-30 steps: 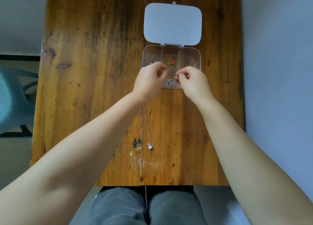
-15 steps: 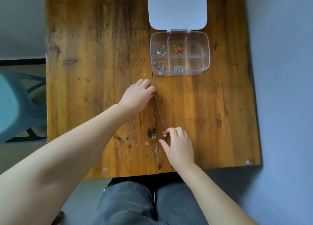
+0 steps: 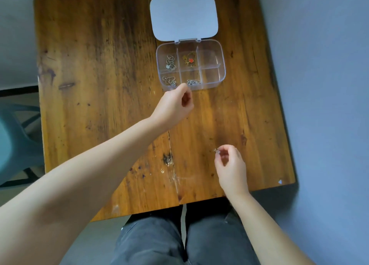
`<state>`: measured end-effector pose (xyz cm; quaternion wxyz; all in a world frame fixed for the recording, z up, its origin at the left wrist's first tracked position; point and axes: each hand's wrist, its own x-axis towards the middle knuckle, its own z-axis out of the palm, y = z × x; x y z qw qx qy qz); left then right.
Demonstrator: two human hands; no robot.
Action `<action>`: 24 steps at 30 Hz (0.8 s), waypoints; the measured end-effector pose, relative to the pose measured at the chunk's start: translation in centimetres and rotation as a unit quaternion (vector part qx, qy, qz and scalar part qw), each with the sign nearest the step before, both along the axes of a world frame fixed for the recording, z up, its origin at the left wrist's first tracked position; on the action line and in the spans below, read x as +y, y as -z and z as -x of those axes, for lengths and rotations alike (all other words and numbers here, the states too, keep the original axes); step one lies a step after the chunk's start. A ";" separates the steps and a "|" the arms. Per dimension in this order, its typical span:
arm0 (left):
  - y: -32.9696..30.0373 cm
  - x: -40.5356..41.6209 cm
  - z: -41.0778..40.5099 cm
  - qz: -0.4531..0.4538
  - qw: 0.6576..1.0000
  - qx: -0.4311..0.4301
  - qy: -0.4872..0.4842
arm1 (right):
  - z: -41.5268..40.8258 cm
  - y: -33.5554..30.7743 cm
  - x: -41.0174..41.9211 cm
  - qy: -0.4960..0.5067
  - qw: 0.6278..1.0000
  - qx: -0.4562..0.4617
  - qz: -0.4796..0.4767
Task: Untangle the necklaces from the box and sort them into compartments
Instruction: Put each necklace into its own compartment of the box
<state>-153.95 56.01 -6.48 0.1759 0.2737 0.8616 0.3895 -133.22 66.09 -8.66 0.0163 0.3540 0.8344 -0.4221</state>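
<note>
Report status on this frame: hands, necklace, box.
Left hand pinched shut near the box's front edge; right hand pinching the pendant. Chain between them too fine to see. Four compartments filled, the two right ones empty; lid open. Nothing in the way.

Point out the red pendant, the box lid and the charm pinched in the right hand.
red pendant [image 3: 191,60]: head view, on its red centre.
box lid [image 3: 183,17]: head view, middle of the open lid.
charm [image 3: 216,150]: head view, on the bit showing at the fingertips.

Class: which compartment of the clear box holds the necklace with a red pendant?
The far-row middle compartment of the box: its gold necklace has a red pendant; the others look silver.
</note>
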 end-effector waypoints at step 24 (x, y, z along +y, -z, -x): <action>1.0 15.6 -1.3 0.035 0.989 0.067 0.125 | 0.1 -0.1 13.2 0.092 0.994 -0.039 -0.040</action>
